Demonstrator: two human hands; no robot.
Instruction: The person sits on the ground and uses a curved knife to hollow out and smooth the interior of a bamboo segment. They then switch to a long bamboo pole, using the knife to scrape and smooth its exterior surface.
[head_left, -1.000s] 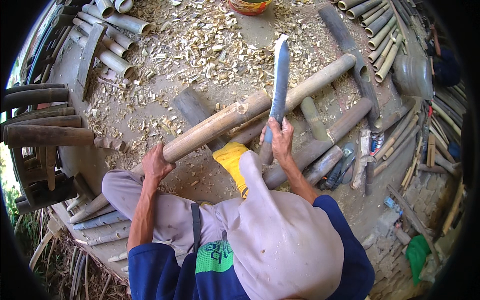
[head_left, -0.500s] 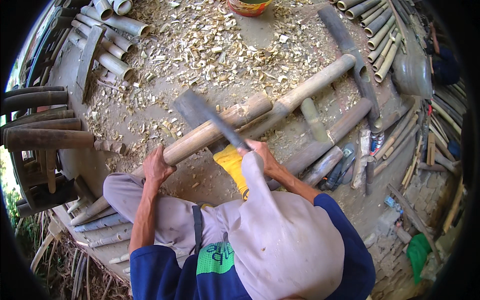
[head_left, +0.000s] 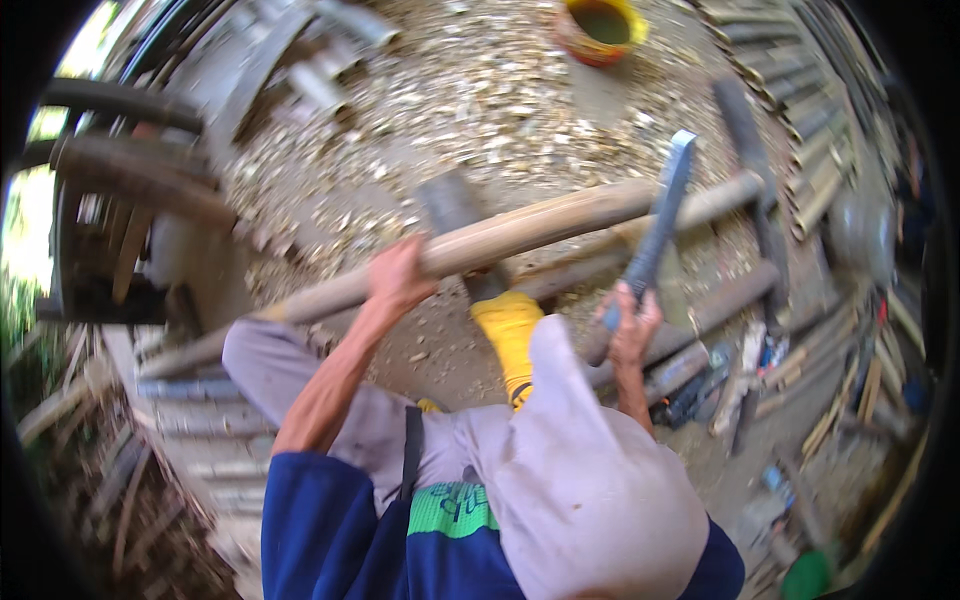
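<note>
My left hand (head_left: 400,275) is closed round a long bamboo pole (head_left: 530,225) that slants up to the right from beside my left knee. The pole crosses above a dark wooden piece (head_left: 448,203) on the ground. My right hand (head_left: 632,325) grips a machete (head_left: 672,190) by its lower end. The blade points up and away, its curved tip beside the pole's far end, though motion blur hides whether they touch. In front of me, between the two hands, is my foot in a yellow covering (head_left: 508,325).
Pale wood chips (head_left: 480,90) cover much of the ground ahead. A red and yellow bucket (head_left: 600,30) stands at the far right. Another bamboo pole (head_left: 715,200) lies behind the held one. Stacked bamboo (head_left: 815,200) lines the right, and a dark wooden bench-like structure (head_left: 130,170) stands left.
The machete has swung from across the pole, pointing left, to upright at the pole's far end. My right hand has moved right, and the left grips farther along the pole. The whole view has shifted.
</note>
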